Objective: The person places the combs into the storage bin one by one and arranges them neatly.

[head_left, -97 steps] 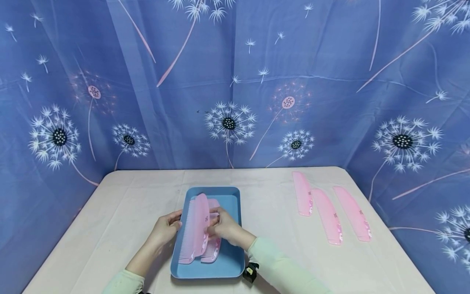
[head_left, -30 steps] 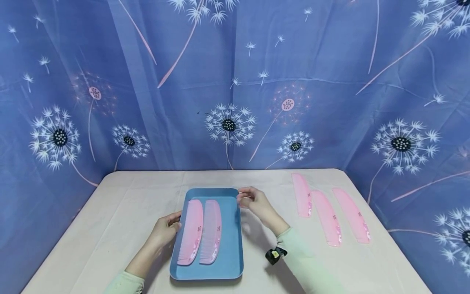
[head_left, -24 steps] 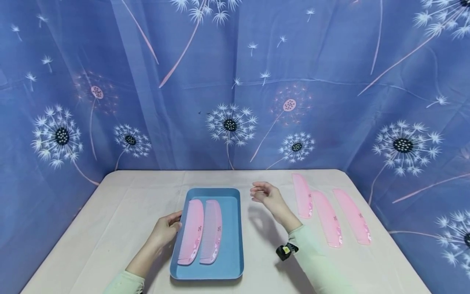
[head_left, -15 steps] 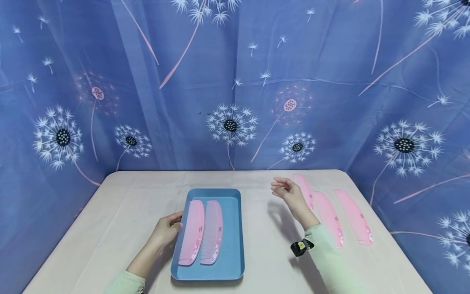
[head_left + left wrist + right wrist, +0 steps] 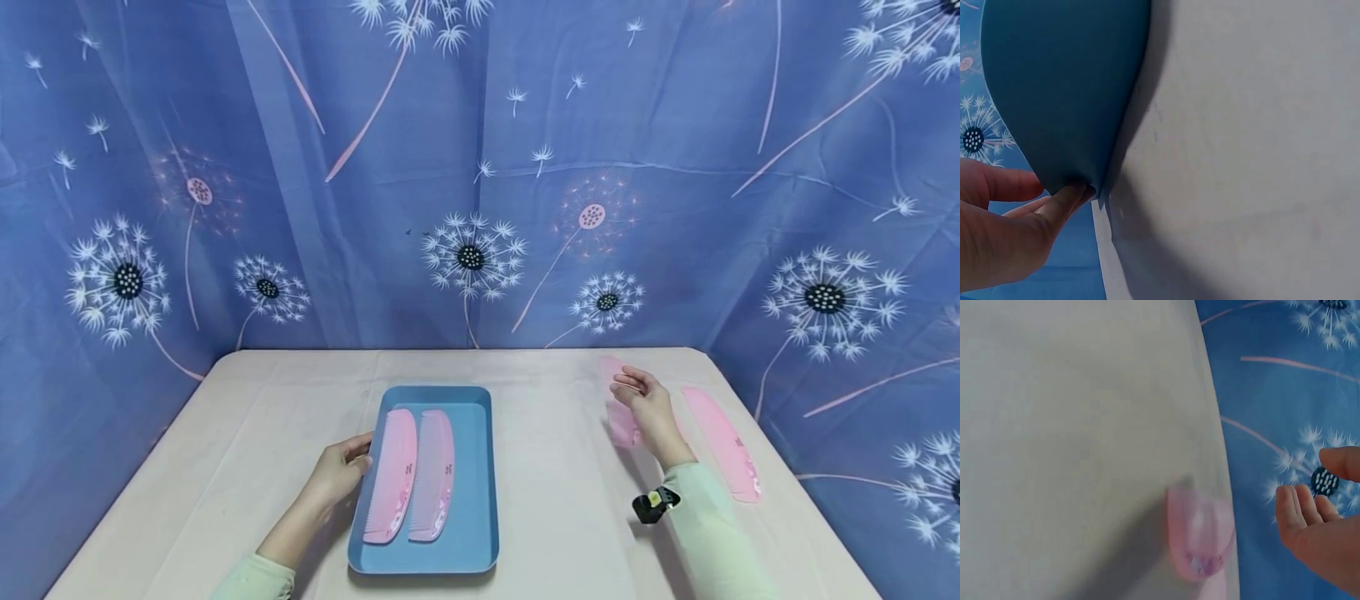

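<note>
My left hand point(image 5: 337, 473) grips the left wall of a blue tray point(image 5: 472, 508); in the left wrist view its thumb and fingers pinch the tray's rim. Inside the tray two pink combs point(image 5: 392, 475) lie side by side, teeth facing left. Over the right side of the table, my right hand point(image 5: 651, 415) hovers with relaxed fingers and holds nothing. It partly covers a pink comb point(image 5: 621, 421) and hides most of the one beside it. In the right wrist view the fingers point(image 5: 1300, 515) stand apart from a comb point(image 5: 1200, 534) on the cloth.
Another pink comb point(image 5: 722, 446) lies farthest right on the pale tablecloth point(image 5: 555, 500). A blue dandelion-print curtain point(image 5: 375, 250) encloses the table's back and sides. A small black wrist camera point(image 5: 655, 504) sits on the right wrist.
The right hand let go of a comb in the tray, then moved right to above the combs on the table. Two combs now lie flat in the tray. The left hand stayed on the tray.
</note>
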`<state>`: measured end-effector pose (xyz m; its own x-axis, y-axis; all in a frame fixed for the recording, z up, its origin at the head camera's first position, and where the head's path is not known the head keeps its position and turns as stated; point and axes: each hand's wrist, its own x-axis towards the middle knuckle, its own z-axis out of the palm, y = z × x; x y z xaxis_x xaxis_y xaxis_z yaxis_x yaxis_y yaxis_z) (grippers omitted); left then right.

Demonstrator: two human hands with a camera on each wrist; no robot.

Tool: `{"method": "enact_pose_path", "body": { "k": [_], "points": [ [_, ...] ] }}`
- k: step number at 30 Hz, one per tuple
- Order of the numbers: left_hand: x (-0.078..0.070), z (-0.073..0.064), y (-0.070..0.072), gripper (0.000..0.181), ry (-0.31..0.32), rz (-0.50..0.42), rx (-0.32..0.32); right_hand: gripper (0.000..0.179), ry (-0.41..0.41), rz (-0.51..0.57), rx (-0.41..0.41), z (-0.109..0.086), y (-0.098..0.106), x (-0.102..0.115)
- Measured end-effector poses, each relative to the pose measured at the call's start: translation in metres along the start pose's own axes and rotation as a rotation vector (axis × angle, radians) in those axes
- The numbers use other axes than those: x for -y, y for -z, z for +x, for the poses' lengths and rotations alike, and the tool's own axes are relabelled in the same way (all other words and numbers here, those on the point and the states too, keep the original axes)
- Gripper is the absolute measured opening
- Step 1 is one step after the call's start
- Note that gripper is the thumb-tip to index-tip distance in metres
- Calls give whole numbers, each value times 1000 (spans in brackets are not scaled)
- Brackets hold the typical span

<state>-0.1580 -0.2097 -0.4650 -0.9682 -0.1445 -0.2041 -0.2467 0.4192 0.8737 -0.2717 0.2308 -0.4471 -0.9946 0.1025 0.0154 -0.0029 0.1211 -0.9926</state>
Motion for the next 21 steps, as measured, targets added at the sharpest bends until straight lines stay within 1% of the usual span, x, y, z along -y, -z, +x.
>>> {"method": "enact_pose_path", "body": {
  "k": [4,9,13,19,21],
  "points": [
    [2,1,-1,44,-4,-2,0,57,-34,-64,-26,-1,10,-4],
    [2,1,-2,44,-10,0,2,60,-94,-124,-23,-1,18,-9],
    [2,1,-1,44,-10,2,3,63,-148,-114,-23,0,22,-12],
    [2,0,0,44,-12,8,1,67,-214,-24,4,0,25,-19],
    [2,0,0,44,-16,10,0,69,-232,-12,19,0,26,-21]
  ]
}}
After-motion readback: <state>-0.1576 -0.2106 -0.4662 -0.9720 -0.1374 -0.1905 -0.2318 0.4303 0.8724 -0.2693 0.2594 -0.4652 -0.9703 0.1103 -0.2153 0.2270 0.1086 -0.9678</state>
